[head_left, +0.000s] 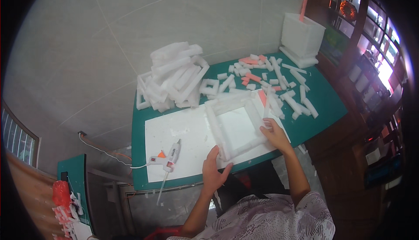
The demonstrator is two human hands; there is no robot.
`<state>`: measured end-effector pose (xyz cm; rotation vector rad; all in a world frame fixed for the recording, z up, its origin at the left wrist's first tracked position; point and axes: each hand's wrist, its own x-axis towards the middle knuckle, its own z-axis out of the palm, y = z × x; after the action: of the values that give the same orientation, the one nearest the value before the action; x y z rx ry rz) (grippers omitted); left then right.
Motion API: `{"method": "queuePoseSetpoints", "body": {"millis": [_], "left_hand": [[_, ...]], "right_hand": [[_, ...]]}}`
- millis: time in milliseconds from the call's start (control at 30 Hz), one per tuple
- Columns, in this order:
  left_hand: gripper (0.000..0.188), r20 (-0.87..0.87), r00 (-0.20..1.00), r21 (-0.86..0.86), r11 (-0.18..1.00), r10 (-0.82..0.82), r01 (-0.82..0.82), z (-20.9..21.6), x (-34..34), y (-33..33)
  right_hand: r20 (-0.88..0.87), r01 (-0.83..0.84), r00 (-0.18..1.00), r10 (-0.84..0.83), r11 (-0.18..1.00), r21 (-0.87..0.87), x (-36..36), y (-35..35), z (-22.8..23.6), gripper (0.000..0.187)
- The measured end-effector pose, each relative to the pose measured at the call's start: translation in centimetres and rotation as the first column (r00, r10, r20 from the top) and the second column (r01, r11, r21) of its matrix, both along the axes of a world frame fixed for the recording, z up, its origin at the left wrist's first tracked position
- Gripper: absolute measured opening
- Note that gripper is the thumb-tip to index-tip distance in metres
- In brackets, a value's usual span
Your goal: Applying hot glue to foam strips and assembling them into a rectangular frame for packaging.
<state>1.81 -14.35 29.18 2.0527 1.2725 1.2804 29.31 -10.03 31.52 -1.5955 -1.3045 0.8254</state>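
In front of me on the table lies a rectangular white foam frame [214, 128] built from strips, with a white sheet showing through its middle. My left hand [212, 173] is at the frame's near left corner, thumb and fingers spread apart around that corner. On the opposite side, my right hand [275, 135] has its thumb and fingertips on the frame's right strip. A white hot glue gun [173, 156] rests to the left of my left hand, its cord trailing left. Under the frame and the glue gun is a white board [174, 129].
A tall pile of white foam frames [170, 76] stands at the back left. Loose white and pink foam pieces [253, 76] are scattered at the back right of the green table [327, 102]. A white foam box [301, 37] stands at the far right corner. Shelves [349, 30] line the right.
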Motion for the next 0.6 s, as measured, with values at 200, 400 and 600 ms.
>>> {"method": "queuePoseSetpoints", "body": {"millis": [200,400,600], "left_hand": [[0.072,0.145,0.989,-0.315,0.946,-0.038,0.083,1.2,-0.6,0.8],[0.063,0.312,0.945,-0.425,0.874,-0.104,0.236,2.0,-1.4,3.0],[0.054,0.548,0.837,-0.450,0.841,-0.005,0.299,1.8,-0.9,4.0]], "right_hand": [[0.066,-0.129,0.989,0.136,0.987,-0.091,0.0,3.9,1.0,0.060],[0.042,-0.226,0.973,0.226,0.974,-0.002,-0.3,5.9,1.0,0.063],[-0.203,-0.233,0.956,0.213,0.969,-0.078,0.1,6.7,1.8,0.060]]}}
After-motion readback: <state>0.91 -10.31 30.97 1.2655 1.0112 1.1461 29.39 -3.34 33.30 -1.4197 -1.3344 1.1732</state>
